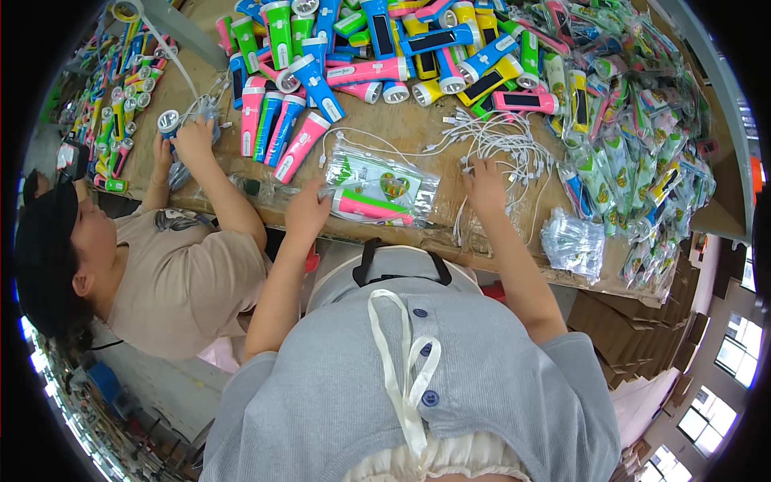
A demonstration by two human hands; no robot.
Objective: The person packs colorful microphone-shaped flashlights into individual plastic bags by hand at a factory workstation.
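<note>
My left hand (309,210) closes its fingers on the near left end of a pink and green flashlight (373,210). The flashlight lies at the table's front edge, against a clear plastic bag (430,189) with a printed green and white card (377,181). I cannot tell whether it is inside the bag. To the right, my right hand (486,190) pinches a white charging cable (460,215) at the near side of a tangled cable pile (510,143). Its fingertips are partly hidden.
Loose coloured flashlights (329,88) heap along the back. Bagged flashlights (634,161) pile up at the right, with a stack of clear bags (573,243) nearer me. At my left a co-worker (177,273) handles a blue flashlight (169,122). Cardboard (642,333) stands below the table's right end.
</note>
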